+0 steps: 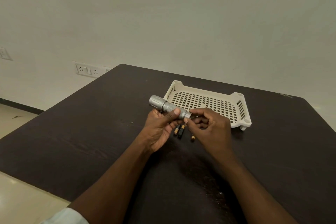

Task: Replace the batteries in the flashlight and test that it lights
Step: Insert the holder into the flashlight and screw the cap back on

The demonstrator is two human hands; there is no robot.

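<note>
A silver flashlight (164, 105) is held above the dark table, head pointing up-left. My left hand (160, 127) grips its barrel, thumb across the top. My right hand (207, 123) pinches at the flashlight's open tail end (188, 114) with thumb and forefinger; what it pinches is too small to tell. Under the hands lie black-and-gold batteries on the table: two side by side (179, 130) and a third (192, 137) partly hidden by my right hand.
A cream perforated plastic tray (236, 104) stands just behind my right hand. The dark table (91, 132) ends at the left over a pale floor. A wall socket panel (87, 71) sits behind the table's far left corner.
</note>
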